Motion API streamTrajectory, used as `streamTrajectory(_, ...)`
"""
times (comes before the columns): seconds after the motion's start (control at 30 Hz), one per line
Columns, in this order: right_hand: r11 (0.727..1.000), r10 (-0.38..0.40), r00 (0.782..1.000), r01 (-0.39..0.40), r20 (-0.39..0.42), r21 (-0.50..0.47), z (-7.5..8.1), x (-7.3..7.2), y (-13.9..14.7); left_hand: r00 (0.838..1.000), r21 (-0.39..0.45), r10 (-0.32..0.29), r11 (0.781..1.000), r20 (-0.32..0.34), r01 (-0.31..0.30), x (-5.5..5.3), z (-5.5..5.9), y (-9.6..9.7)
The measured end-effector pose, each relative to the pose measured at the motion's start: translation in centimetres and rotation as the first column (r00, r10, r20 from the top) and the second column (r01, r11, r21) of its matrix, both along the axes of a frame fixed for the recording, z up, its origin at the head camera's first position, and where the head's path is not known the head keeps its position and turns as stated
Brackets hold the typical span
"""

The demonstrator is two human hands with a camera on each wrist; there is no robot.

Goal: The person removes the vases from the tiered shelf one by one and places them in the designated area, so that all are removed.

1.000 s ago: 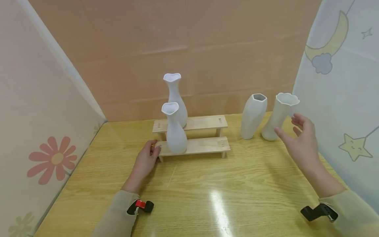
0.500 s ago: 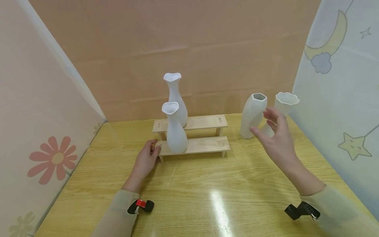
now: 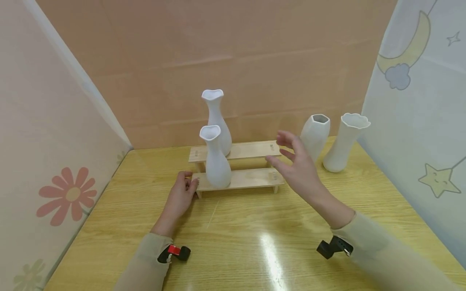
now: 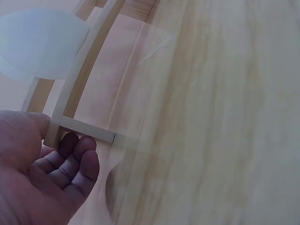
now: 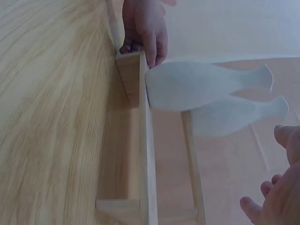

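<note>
A two-tier wooden shelf [image 3: 251, 178] stands on the table. My left hand [image 3: 180, 196] grips the left end of its lower tier, thumb on top and fingers curled below the board, as the left wrist view shows. One white vase [image 3: 217, 169] with a wavy rim stands upright on the lower tier. Behind it, a similar white vase [image 3: 218, 117] stands on the upper tier. My right hand [image 3: 298, 167] hovers by the shelf's right end, fingers loosely bent and apart, holding nothing. In the right wrist view, its fingertips [image 5: 251, 206] are apart from both vases.
On the table at right stand a white vase with an angular mouth [image 3: 316, 133], partly behind my right hand, and a white vase with a scalloped rim [image 3: 340, 145]. A peach backdrop [image 3: 255, 72] closes the rear; printed cloth walls flank the table [image 3: 236, 242].
My right hand has moved left, from beside the scalloped vase, past the angular one, to the shelf's right end. My left hand keeps its grip on the shelf; the vases have not moved.
</note>
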State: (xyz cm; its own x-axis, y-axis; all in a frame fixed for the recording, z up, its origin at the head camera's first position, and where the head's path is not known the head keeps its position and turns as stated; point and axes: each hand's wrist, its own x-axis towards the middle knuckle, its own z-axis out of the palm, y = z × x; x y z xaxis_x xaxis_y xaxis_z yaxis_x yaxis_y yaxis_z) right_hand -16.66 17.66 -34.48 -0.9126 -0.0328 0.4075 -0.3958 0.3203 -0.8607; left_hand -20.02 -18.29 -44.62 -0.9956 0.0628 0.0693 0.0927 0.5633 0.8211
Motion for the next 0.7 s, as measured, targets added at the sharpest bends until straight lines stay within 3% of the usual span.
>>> streamTrajectory(0.47,0.99,0.143,0.987,-0.143,0.068,-0.011,1.0,-1.6,-5.4,1.0,-0.005,0.0,1.0,0.003,0.0,-0.1,-0.2,-0.3)
streamTrajectory(0.7,0.978,0.203,0.973,-0.196,0.112,-0.069,1.2,-2.0,-7.6,1.0,0.001,-0.009,1.0,0.01,0.009,-0.2,-0.4,-0.4)
